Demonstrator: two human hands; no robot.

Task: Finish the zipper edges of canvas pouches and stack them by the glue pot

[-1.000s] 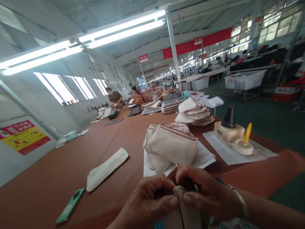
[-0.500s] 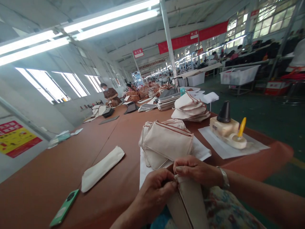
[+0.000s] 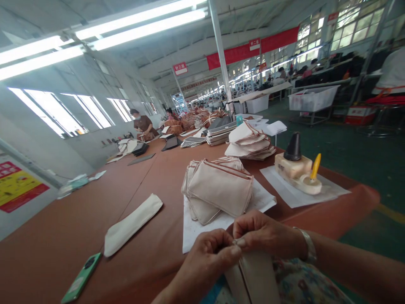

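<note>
A cream fabric piece [image 3: 257, 276] with a dark seam down its middle hangs over the lap at the lower centre. Both hands pinch its top end. My left hand [image 3: 210, 257] grips the edge between thumb and fingers, and my right hand [image 3: 264, 234], with a silver bracelet at the wrist, grips it right beside. The fingertips nearly meet. Just beyond them, a pile of cream pieces with brown edges [image 3: 221, 185] rests on white paper [image 3: 193, 234].
On the brown table [image 3: 152, 257] lie a green phone [image 3: 81, 278] and a long cream piece [image 3: 133, 226]. To the right stands a glue container [image 3: 295, 169] with a yellow-handled tool. More stacks [image 3: 248, 141] and a person [image 3: 144, 126] are farther back.
My right thumb has come down onto the top edge of the cream piece, closer to the left fingertips. The whole view has shifted slightly.
</note>
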